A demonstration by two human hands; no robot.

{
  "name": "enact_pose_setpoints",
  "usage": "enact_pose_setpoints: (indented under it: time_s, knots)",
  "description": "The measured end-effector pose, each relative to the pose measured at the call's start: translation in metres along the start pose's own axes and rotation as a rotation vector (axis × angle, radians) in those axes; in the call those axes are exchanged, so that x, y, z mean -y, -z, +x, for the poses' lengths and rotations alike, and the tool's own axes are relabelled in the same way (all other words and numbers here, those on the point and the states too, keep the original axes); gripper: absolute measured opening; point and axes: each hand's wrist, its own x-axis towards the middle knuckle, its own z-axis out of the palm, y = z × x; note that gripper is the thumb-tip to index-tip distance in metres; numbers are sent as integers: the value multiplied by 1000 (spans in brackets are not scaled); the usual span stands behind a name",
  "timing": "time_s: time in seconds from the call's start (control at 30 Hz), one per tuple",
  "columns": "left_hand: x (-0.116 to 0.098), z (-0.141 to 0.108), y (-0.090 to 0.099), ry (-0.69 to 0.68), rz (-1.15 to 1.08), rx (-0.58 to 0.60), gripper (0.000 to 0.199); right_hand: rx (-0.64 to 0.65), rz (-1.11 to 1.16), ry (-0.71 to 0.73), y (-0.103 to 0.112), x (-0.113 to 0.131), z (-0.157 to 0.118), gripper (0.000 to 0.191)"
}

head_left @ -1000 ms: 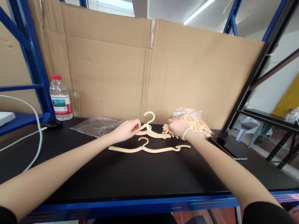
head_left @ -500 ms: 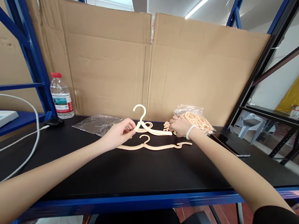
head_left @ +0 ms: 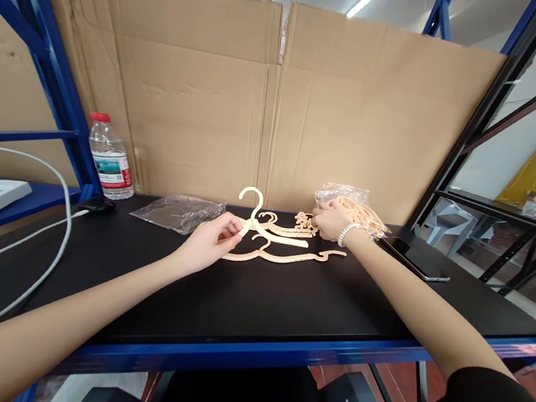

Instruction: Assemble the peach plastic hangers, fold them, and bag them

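Left hand [head_left: 215, 239]: fingertips pinched on the held hanger [head_left: 256, 221] just below its hook. Hook up, one arm out to the right, the rest hidden by the fingers. Right hand [head_left: 329, 221]: fingers bent down between the small pieces [head_left: 303, 220] and the peach pile [head_left: 364, 216]; fingertips hidden, so can't tell if it grips anything. Front hanger [head_left: 284, 258] lies on the black table [head_left: 233, 309], on the person's side of the held one; back hanger [head_left: 288, 232] is behind it

Risks as I read it:
- Pinch is narrow and near the hook, so a knock on the long arm could twist the hanger out of the fingers
- Three hangers overlap in view, can't tell if touching; one hook could snag another
- Small pieces look loose; a dragging right hand could scatter them
- Peach pile looks tangled, clear wrap [head_left: 342, 191] right by it. A pull on one part might bring others along
- Bracelet [head_left: 346, 233] is close to the pile's loops, could catch
- Phone [head_left: 412, 257] is just right of the pile; sliding parts or a sweeping forearm could shove it
- Flat clear bag [head_left: 171, 212] is near the left hand, looks light, could slide if brushed
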Motion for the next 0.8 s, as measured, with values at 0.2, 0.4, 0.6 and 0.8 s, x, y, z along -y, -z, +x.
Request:
enact_pose_setpoints:
  time_s: [0.2,0.4,0.6,0.8]
  knots:
    - [-6,-3,-1,9,17,-1,19,-64,17,-42,-6,1,-1,26]
    - [-5,-4,-1,5,-17,-13,21,-442,424,-368,-9,-2,-2,29]
    - [-8,-7,-1,-17,22,24,24,-729,1490,-638,13,14,-17,34]
    - [-13,-8,-5,-3,29,139,21,-469,2152,-523,32,51,-56,21]
